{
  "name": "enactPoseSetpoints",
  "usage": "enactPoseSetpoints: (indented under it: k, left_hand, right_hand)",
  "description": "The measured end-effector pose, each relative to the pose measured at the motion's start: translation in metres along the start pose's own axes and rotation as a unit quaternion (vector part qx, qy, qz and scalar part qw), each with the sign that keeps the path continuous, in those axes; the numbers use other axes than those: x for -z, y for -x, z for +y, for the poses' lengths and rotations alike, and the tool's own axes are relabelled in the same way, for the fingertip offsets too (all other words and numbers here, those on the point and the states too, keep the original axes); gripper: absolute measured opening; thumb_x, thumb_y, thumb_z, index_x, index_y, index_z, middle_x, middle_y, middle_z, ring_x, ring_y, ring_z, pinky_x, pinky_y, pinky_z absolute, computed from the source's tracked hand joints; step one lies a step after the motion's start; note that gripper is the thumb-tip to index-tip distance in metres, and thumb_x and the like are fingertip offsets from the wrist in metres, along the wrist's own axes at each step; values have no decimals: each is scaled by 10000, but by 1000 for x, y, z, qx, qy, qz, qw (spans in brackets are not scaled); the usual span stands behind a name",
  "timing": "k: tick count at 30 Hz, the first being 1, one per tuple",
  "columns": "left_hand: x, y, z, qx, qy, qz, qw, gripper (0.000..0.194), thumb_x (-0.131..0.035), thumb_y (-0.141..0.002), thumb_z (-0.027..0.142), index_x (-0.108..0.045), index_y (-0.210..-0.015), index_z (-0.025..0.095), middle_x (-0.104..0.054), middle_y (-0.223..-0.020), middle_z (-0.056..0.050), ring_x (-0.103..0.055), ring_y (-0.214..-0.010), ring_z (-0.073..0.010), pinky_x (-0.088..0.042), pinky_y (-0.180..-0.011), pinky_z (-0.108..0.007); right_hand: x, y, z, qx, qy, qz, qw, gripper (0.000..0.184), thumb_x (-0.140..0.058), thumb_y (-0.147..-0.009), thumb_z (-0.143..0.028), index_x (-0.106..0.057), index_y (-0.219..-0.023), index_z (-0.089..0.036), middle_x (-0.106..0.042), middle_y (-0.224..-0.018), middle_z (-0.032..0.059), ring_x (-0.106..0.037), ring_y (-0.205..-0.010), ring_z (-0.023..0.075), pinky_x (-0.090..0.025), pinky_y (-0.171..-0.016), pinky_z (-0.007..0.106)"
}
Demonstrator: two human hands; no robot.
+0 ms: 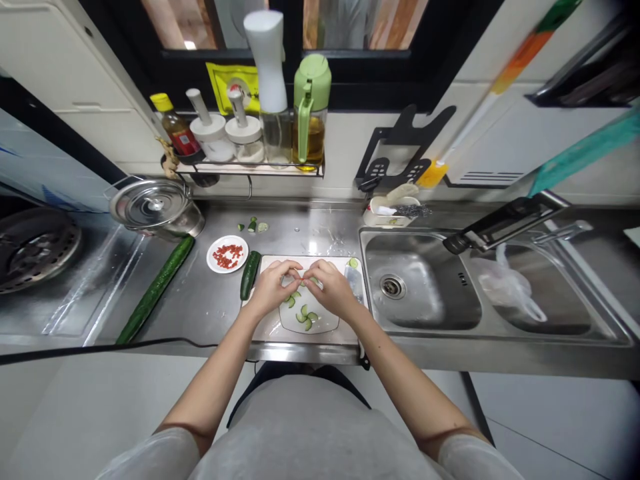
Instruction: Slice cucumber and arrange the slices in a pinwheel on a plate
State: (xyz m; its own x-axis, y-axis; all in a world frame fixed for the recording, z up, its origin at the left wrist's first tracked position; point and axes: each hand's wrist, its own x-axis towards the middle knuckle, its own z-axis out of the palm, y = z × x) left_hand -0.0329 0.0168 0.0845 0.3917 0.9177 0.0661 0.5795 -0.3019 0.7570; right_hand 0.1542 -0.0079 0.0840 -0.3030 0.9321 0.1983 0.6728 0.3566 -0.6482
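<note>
My left hand (273, 288) and my right hand (331, 288) meet above the white cutting board (267, 330), fingertips pinched close together. A tiny reddish bit and some green show between them, too small to name surely. Thin cucumber slices (306, 317) lie fanned out on the board in front of my hands, with more slices (291, 300) under my left fingers. To the right, partly behind my right hand, a knife's blade (354, 281) lies on the board, near a round cucumber end (353, 263). A cut cucumber piece (250, 275) rests against the board's left edge.
Left of the board are a white plate (213, 265) of chopped red bits, a long cucumber (157, 288) and a lidded steel pot (155, 207). Cucumber scraps (253, 225) lie behind. A double sink (423, 287) adjoins on the right. A bottle rack (250, 167) overhangs the counter.
</note>
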Motion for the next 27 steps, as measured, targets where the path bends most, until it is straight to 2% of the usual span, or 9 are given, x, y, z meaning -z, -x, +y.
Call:
enactPoseSetpoints:
  k: [5,9,11,14,16,22,27]
  left_hand:
    - [-11,-5,-7,-25,17,-5,1000,234,-619,-791,245,-611,-1024,233,-690,-827,-1,-586,-858,-172,-435,-824,-293]
    - [-19,-13,-19,-22,29,-5,999,306,-635,-769,238,-588,-1071,237,-682,-849,8,-582,-830,-156,-441,-802,-280]
    - [-24,-17,-29,9,16,20,1000,317,-628,-764,224,-590,-1079,235,-679,-891,2,-578,-821,-155,-445,-796,-282]
    - [-33,-21,-44,79,-19,65,995,227,-596,-781,207,-618,-1006,223,-673,-910,-12,-572,-815,-163,-446,-806,-297]
    - [-41,-22,-51,118,-50,74,989,186,-597,-778,201,-630,-960,218,-667,-923,-23,-568,-849,-180,-439,-829,-312]
    - [-63,-26,-48,180,-157,39,970,192,-651,-774,302,-647,-960,254,-616,-1034,-57,-511,-1039,-254,-384,-897,-377]
    - [-77,-32,-42,198,-196,-5,960,214,-668,-775,333,-638,-978,273,-577,-1063,-63,-478,-1066,-267,-351,-889,-397]
  right_hand:
    - [-2,-3,11,6,1,-13,1000,87,-540,-870,-213,-620,-836,-218,-580,-937,42,-482,-899,190,-394,-749,293]
    - [-7,-9,27,-3,9,-9,1000,111,-516,-872,-209,-594,-793,-212,-581,-895,45,-473,-903,202,-387,-793,312]
    - [-13,-10,39,-27,31,-9,999,132,-503,-877,-218,-591,-779,-210,-582,-900,53,-466,-919,211,-378,-812,322]
    - [-27,-8,58,-73,73,-26,994,137,-504,-871,-220,-601,-775,-205,-585,-929,65,-452,-932,221,-360,-827,338]
    - [-39,-6,67,-87,96,-43,991,144,-500,-877,-230,-612,-791,-202,-587,-955,71,-439,-949,228,-345,-833,348]
    - [-61,-6,74,-89,156,-81,980,165,-497,-893,-265,-636,-842,-194,-569,-1008,88,-392,-1009,245,-299,-843,367]
    - [-67,-8,76,-86,196,-93,972,222,-453,-918,-268,-645,-851,-180,-554,-1006,102,-389,-974,242,-283,-804,363]
